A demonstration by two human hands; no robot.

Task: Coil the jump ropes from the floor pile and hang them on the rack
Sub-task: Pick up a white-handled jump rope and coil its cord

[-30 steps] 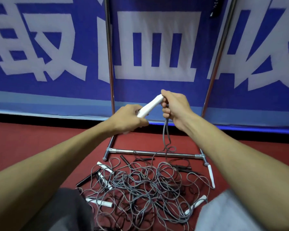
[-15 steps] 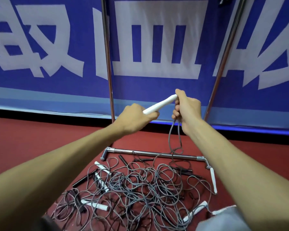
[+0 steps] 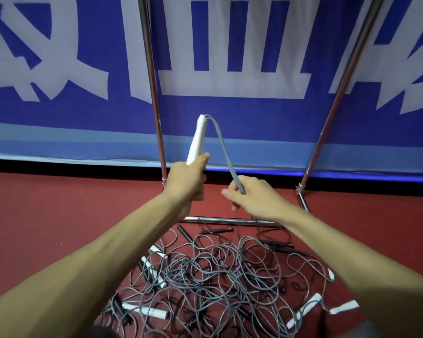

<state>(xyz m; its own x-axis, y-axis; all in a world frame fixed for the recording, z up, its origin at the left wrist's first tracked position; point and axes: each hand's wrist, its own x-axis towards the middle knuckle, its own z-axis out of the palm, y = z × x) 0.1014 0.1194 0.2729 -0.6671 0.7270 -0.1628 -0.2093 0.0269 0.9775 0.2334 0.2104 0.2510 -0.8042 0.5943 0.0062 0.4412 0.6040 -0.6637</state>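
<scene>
Sticking up almost vertical, the white handle sits in the left hand, fingers wrapped tight round its lower end. Its grey rope loops out of the top tip and drops down to the right hand, which pinches it between thumb and fingers. The two hands are near each other but apart, held up in front of the rack and its low crossbar. Right below, the other ropes lie in a tangled pile on the red floor, white and black handles mixed in. Behind the rack's poles hangs a blue banner with big white characters.
</scene>
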